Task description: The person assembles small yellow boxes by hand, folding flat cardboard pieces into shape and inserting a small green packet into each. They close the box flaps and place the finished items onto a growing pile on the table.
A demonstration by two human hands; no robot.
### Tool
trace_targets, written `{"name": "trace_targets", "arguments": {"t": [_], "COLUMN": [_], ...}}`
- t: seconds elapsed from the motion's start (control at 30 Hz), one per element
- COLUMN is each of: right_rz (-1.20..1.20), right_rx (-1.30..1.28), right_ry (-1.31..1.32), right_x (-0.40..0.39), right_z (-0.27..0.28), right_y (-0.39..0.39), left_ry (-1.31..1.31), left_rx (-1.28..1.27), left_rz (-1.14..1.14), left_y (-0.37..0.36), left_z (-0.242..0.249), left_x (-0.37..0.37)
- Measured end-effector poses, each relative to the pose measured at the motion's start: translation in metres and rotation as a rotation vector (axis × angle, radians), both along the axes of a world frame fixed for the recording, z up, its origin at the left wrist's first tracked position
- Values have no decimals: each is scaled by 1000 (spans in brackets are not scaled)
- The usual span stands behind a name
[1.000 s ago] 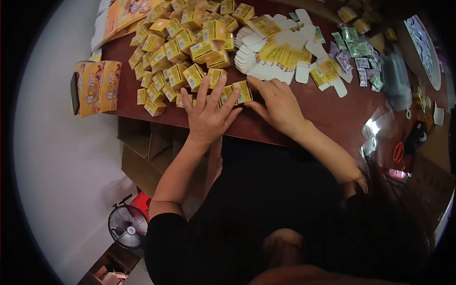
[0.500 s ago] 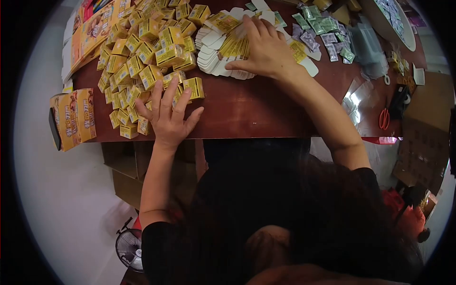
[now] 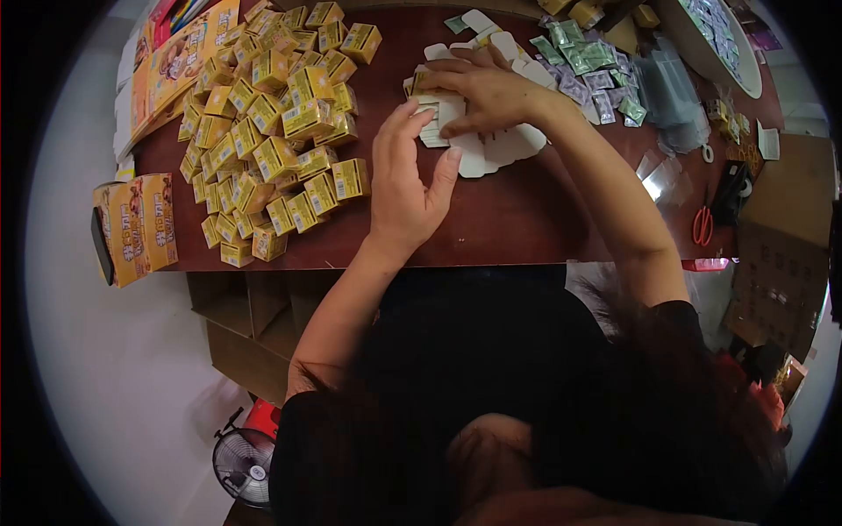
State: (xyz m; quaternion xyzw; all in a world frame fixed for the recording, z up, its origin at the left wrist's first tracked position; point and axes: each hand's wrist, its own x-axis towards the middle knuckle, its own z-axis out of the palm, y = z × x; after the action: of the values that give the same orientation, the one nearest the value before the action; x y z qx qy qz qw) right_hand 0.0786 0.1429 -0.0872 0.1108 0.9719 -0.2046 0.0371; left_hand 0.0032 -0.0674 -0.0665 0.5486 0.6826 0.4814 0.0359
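A pile of flat, unfolded small cartons [image 3: 478, 159], white with yellow printed parts, lies fanned out on the dark red table. My right hand [image 3: 487, 95] rests over the top of this pile, fingers stretched to the left and thumb apart, partly hiding the cartons. At the pile's left edge is my left hand [image 3: 405, 180], open, its fingertips beside or touching the cartons and its thumb held away. To its left stands a large heap of small yellow folded boxes [image 3: 276, 158].
Green and purple sachets [image 3: 596, 74] lie at the back right near a white tub [image 3: 745, 66]. Clear plastic bags [image 3: 675, 96], red-handled scissors [image 3: 702, 226] and a black tape dispenser [image 3: 730, 188] are at the right. An orange printed box [image 3: 136, 230] sits at the left edge.
My left hand has left the yellow boxes and moved right to the flat cartons. The cartons have shifted right and bunched closer under my right hand. Some yellow boxes have moved slightly.
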Motion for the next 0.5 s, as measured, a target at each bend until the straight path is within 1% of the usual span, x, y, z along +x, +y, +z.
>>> {"name": "trace_targets", "arguments": {"t": [0.07, 0.1, 0.13, 0.17, 0.23, 0.27, 0.4, 0.47, 0.5], "right_rz": [32, 23, -40, -101, -129, -152, -124, -37, -26], "right_rx": [22, 25, 23, 20, 10, -5, 84, -105, -110], "right_ry": [112, 105, 55, 8, 27, 47, 126, 505, 503], "right_x": [17, 19, 18, 17, 13, 12, 19, 29, 32], "right_z": [-5, 0, 6, 11, 16, 17, 17, 30, 38], "right_y": [5, 4, 1, -1, -2, -2, -4, -9, -16], "left_ry": [-52, -135, -215, -216, -312, -309, -701, -886, -888], "left_rx": [-47, -135, -223, -220, -268, -268, -87, -40, -37], "left_rz": [-12, -34, -55, -61, -34, -31, -3, -6, 6], "left_y": [9, 15, 19, 22, 24, 23, 19, 16, 15], "left_z": [-15, -19, -21, -21, -12, -14, 2, 15, 17], "left_x": [6, 8, 9, 10, 10, 6, -12, -21, -24]}}
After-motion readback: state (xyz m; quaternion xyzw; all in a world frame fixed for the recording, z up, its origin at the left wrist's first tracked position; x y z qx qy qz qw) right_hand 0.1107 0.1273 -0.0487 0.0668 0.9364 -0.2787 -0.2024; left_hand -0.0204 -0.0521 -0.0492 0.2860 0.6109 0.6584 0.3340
